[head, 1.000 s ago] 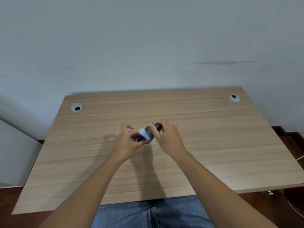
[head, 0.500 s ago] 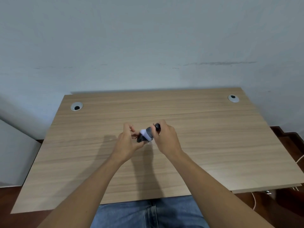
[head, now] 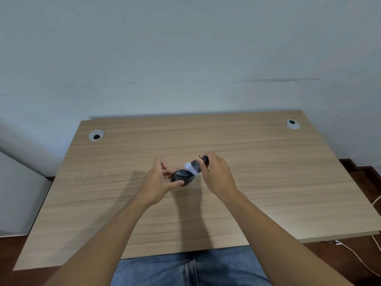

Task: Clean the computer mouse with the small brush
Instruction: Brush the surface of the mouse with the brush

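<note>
Two hands meet mid-frame above the tabletop (head: pixel 268 182): left hand (head: pixel 158 182) fingers pinch the computer mouse (head: pixel 182 177), right hand (head: pixel 218 176) fingers clamp the small brush (head: pixel 194 167) against it, so a hard stroke might flick the lightly held mouse loose.

- no legible text, label, brand, number or sign found in the head view.
- computer mouse (head: pixel 183 177): a faint pale mark shows on its dark shell, too small and blurred to read.
- small brush (head: pixel 194 166): no readable marking on its dark body.
- desk (head: pixel 268 182): plain wood grain, no lettering.
- wall (head: pixel 185 58): scuff marks only, no writing.
</note>
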